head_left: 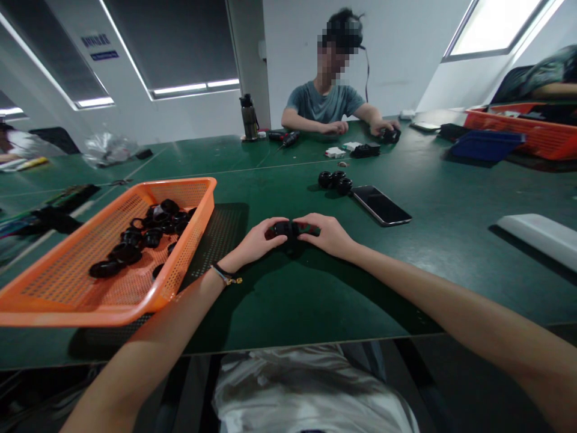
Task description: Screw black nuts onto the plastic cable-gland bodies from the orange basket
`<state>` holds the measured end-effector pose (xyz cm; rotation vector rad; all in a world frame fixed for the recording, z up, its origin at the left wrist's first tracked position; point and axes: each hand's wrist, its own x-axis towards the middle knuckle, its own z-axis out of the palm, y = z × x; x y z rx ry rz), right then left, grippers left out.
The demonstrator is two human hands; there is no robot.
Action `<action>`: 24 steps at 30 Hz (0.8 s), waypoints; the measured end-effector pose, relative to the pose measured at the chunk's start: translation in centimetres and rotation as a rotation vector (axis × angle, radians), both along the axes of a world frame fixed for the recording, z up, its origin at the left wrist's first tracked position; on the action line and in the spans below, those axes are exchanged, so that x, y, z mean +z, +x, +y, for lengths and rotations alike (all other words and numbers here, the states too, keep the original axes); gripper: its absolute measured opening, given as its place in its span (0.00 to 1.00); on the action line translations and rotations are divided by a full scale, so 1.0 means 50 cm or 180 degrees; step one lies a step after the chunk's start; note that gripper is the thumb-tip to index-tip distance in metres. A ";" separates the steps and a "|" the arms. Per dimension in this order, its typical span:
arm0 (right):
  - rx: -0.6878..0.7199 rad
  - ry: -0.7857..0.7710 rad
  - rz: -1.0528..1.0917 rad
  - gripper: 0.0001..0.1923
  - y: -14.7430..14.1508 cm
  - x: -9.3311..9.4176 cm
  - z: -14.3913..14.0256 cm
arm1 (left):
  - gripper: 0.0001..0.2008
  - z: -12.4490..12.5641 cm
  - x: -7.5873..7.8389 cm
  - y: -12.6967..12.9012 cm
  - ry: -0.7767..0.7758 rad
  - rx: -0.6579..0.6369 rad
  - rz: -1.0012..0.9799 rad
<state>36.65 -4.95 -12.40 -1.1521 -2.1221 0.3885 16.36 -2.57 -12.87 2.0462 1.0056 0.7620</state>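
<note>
My left hand and right hand are both closed around one small black part, pinched between them on the green table. If I squeeze crooked, I think it could pop out and roll toward the phone.

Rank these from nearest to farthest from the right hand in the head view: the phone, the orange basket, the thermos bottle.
From the right hand:
1. Phone, just beyond it, slightly right.
2. Orange basket, across to the left, past the left hand.
3. Thermos bottle, upright at the table's far edge.
</note>
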 end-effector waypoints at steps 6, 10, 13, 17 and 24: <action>-0.0051 -0.0149 0.0104 0.17 -0.002 0.001 -0.002 | 0.22 0.000 -0.001 -0.001 0.0002 -0.0020 0.0050; -0.0012 -0.0135 0.0116 0.15 -0.002 0.000 -0.001 | 0.22 0.000 -0.003 -0.002 -0.0003 -0.0014 0.0056; -0.0015 -0.0139 0.0121 0.15 -0.002 -0.001 -0.001 | 0.23 0.001 -0.003 -0.002 0.0024 -0.0013 0.0050; -0.0064 -0.0163 0.0095 0.15 -0.003 0.000 -0.002 | 0.22 -0.001 -0.002 -0.001 0.0061 0.0001 0.0038; -0.0038 -0.0149 0.0035 0.14 -0.003 -0.002 0.000 | 0.21 -0.006 0.004 0.001 0.0067 0.0031 0.0012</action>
